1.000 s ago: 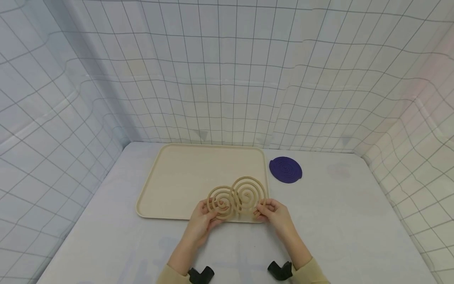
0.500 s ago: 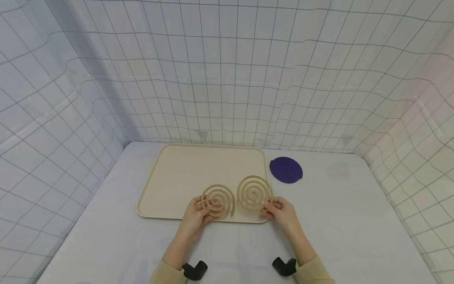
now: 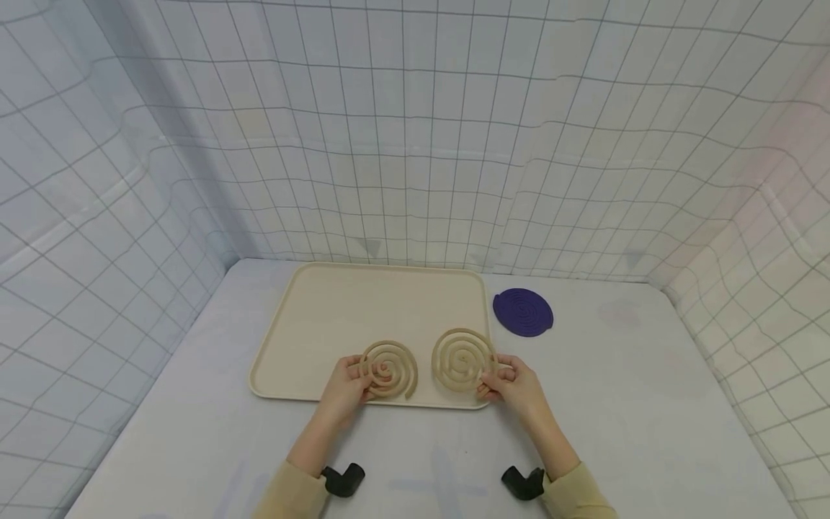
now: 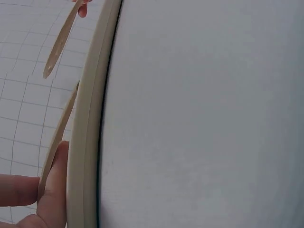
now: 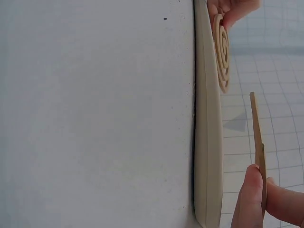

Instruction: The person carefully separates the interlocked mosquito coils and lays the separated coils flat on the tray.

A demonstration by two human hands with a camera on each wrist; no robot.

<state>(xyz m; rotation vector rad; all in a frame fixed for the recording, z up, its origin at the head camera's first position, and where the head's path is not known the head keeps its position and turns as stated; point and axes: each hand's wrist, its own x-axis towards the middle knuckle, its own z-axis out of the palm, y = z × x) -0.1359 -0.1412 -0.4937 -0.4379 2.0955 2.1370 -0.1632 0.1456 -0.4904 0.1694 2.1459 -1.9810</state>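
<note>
Mosquito coils, two tan spirals, are held side by side and apart over the front right part of a cream tray (image 3: 363,306). The left hand (image 3: 344,387) grasps the left coil (image 3: 404,366) by its left side, pinching it between the digits, and fingers show through the gaps of the spiral. Its outer end points toward the tray's front edge. The right hand (image 3: 519,389) likewise pinches the right coil (image 3: 462,358) at its lower right side, near the tray's front right corner.

Both wrist views show the coils nearly edge-on and tilted. The right coil is raised clear above the tray's rim. The left coil is lower, partly hidden behind that rim in the left wrist view; whether it touches the tray cannot be told.

Beyond the tray's right side, just beside it, a dark purple coil (image 3: 522,312) lies flat on the white-covered table (image 3: 622,389). Each wrist wears a black device, the left one (image 3: 345,480) and the right one (image 3: 523,483), next to pale yellow sleeves (image 3: 577,496). White curtains with a dark grid (image 3: 415,151) enclose the back and sides.
</note>
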